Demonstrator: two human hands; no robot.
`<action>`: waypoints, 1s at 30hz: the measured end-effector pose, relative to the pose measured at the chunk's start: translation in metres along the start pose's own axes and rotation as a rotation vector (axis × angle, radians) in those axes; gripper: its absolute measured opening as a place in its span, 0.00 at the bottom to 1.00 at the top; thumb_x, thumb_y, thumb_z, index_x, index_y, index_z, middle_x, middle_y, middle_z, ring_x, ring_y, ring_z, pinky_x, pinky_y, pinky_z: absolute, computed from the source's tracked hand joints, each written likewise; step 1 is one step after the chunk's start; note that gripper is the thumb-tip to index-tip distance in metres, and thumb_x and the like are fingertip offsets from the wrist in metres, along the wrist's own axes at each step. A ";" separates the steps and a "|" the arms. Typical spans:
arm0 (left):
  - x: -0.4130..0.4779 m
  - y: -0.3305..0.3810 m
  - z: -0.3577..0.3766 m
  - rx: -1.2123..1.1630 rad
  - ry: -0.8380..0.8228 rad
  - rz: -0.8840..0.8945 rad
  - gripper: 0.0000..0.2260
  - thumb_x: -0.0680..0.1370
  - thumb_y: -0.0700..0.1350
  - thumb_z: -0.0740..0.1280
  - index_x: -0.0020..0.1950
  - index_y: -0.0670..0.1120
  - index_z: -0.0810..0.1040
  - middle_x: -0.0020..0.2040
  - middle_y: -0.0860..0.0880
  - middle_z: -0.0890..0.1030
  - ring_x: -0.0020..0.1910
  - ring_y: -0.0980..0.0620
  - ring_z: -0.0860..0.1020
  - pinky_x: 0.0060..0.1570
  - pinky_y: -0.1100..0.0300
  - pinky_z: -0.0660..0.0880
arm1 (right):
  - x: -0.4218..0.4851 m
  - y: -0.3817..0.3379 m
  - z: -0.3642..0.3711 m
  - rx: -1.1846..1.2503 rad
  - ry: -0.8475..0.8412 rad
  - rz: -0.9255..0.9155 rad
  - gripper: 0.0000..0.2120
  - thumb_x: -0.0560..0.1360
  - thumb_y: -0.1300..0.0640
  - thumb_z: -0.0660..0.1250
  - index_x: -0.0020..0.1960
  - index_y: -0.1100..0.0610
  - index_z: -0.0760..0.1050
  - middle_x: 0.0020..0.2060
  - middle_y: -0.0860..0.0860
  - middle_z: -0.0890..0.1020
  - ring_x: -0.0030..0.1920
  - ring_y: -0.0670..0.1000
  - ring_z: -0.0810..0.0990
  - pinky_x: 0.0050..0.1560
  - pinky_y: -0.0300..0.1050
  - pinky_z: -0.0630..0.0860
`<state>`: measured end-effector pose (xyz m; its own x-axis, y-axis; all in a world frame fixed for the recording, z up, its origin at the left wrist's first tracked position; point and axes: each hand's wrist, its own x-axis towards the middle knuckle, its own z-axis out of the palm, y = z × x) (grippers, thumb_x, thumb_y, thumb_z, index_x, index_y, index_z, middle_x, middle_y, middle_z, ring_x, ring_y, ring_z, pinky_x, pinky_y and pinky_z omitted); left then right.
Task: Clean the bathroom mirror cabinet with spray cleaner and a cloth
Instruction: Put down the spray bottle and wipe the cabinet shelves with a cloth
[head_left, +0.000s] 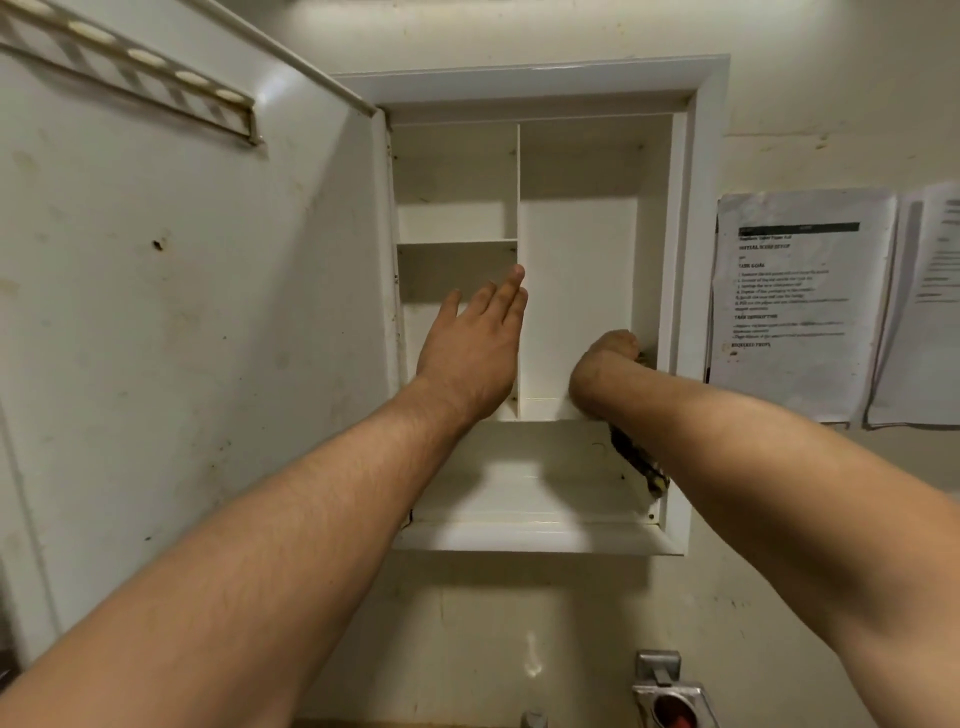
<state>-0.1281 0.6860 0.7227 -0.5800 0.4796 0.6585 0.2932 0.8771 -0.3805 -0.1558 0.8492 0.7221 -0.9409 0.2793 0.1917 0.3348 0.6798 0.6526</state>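
While L hand (474, 358) flat, cloth (640, 462) under R hand (608, 351)

one white recessed wall cabinet (691, 312), and one white cabinet door (208, 291) swung open on its left. inside, one vertical white divider panel (518, 208) and one short white shelf (457, 241) on the left side. two bare hands up: left hand (475, 343), right hand (605, 358). one dark patterned cloth (636, 462), partly hidden under the right forearm. two printed white paper sheets (800, 312) on the wall at right. one striped metal rail (130, 73) on the door, five pale oval slots along it.
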 end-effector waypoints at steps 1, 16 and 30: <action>0.000 0.000 0.001 -0.004 -0.004 0.001 0.33 0.81 0.39 0.53 0.84 0.43 0.44 0.84 0.46 0.38 0.83 0.45 0.50 0.80 0.41 0.53 | 0.002 -0.001 0.002 0.068 -0.005 -0.025 0.16 0.79 0.51 0.64 0.66 0.52 0.74 0.56 0.52 0.77 0.56 0.52 0.76 0.57 0.43 0.72; -0.002 0.001 0.004 -0.155 0.002 -0.018 0.37 0.77 0.35 0.56 0.85 0.45 0.45 0.84 0.49 0.39 0.82 0.47 0.54 0.80 0.45 0.55 | -0.052 -0.008 0.022 0.994 0.269 -0.389 0.13 0.77 0.64 0.64 0.56 0.55 0.83 0.51 0.51 0.83 0.51 0.53 0.81 0.52 0.47 0.79; -0.006 0.010 0.004 -0.172 0.007 -0.058 0.37 0.77 0.37 0.55 0.85 0.44 0.45 0.84 0.48 0.39 0.83 0.46 0.50 0.81 0.44 0.52 | -0.063 0.049 0.036 1.766 0.575 -0.050 0.32 0.76 0.69 0.60 0.78 0.52 0.66 0.69 0.54 0.76 0.66 0.55 0.75 0.62 0.45 0.73</action>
<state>-0.1249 0.6917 0.7130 -0.5944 0.4277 0.6810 0.3856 0.8947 -0.2254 -0.0782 0.8894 0.7156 -0.7238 0.2601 0.6392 -0.3864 0.6147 -0.6877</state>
